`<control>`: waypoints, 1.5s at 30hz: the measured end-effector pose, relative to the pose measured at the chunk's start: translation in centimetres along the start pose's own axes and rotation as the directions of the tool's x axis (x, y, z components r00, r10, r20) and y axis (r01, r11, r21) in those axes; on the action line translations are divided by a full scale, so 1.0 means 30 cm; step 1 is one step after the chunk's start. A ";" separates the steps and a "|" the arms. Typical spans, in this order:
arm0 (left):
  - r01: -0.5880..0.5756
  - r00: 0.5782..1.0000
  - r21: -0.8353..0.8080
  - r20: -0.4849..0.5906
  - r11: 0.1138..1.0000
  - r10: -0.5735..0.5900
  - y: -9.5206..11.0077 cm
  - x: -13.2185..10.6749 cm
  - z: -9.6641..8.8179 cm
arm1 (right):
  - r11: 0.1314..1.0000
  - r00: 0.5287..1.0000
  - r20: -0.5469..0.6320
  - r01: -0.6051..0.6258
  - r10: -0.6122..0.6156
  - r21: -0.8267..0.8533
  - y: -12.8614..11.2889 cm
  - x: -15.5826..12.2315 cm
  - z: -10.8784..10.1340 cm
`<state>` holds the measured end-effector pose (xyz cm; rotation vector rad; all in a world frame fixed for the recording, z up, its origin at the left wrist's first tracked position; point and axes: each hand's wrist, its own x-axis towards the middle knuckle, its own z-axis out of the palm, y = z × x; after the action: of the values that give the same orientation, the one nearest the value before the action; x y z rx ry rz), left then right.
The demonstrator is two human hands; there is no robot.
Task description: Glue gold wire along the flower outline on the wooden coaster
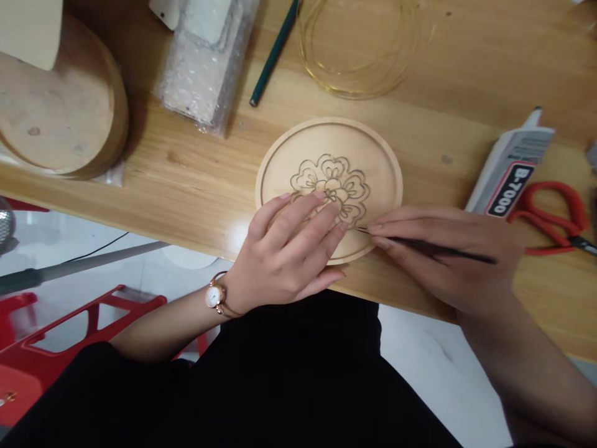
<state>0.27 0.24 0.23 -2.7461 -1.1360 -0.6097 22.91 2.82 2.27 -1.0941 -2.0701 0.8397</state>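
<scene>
A round wooden plate (382, 168) with a flower pattern outlined in fine wire lies near the table's front edge. My left hand (286, 252) rests flat on its lower part, fingers stretched out and pressing on the pattern; a watch is on that wrist. My right hand (443, 255) pinches thin dark tweezers (438, 249) whose tip touches the pattern's lower right edge.
A B-7000 glue tube (510, 168) and red scissors (553, 218) lie to the right. A coil of gold wire (359, 50), a green pencil (273, 53) and a bubble-wrapped packet (205, 62) sit behind. A round wooden block (60, 112) is at the left. Red stools (56, 348) stand below.
</scene>
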 end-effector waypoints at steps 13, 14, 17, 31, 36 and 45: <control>0.005 1.000 -0.003 0.002 1.000 -0.005 0.000 -0.001 0.002 | 1.000 0.999 0.046 -0.012 0.012 -0.014 -0.005 0.012 -0.010; 0.004 1.000 -0.005 0.003 1.000 -0.004 0.000 -0.001 0.002 | 1.000 0.999 0.046 -0.008 0.008 -0.013 -0.005 0.012 -0.010; 0.005 1.000 -0.013 0.010 1.000 -0.005 0.001 -0.002 0.001 | 1.000 0.999 0.037 -0.009 0.009 -0.014 -0.006 0.011 -0.009; -0.007 1.000 0.003 0.002 1.000 0.007 -0.002 0.001 0.001 | 0.999 0.998 0.033 -0.045 0.045 -0.007 -0.003 0.009 -0.007; -0.006 1.000 0.015 0.002 1.000 0.006 -0.002 0.000 0.000 | 0.999 0.998 0.033 -0.049 0.048 0.008 -0.005 0.010 -0.005; -0.010 1.000 0.011 0.004 1.000 0.010 -0.002 0.001 -0.001 | 1.000 0.999 0.028 -0.019 0.019 0.018 -0.001 0.012 -0.009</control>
<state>0.23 0.30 0.25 -2.7429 -1.1217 -0.5954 22.94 3.19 2.54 -1.0997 -2.0735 0.8864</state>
